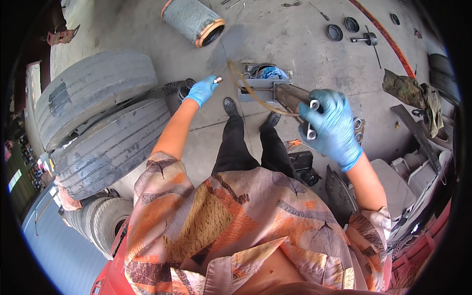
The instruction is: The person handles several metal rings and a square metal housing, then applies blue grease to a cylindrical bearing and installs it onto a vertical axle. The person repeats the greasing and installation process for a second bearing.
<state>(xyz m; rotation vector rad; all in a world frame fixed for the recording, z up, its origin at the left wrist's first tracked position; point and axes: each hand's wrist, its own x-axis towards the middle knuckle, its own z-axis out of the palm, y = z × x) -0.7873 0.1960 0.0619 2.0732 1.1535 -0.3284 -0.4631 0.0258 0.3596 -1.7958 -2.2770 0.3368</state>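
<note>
My left hand (200, 92), in a blue glove, reaches forward with its fingers closed around a small shiny metal socket (218, 79). My right hand (332, 125), also gloved in blue, is raised nearer to me and wrapped around a metal tool with ring-shaped ends (313, 104). A thin yellowish-brown loop (250, 91), smeared by motion, stretches from near this hand toward the middle; I cannot tell whether it is held. Beyond it on the floor stands an open grey toolbox (251, 93) with a blue cloth (273, 73) and loose parts in it. A dark greyish piece (291, 96) partly covers its right end.
Two large tires (110, 142) stand at my left, with more stacked tires (105, 221) behind. A cylindrical air filter (194, 22) lies ahead. Black round caps (335, 32) and hand tools are scattered at the far right. Grey panels (388, 187) and a camouflage cloth (418, 98) crowd my right.
</note>
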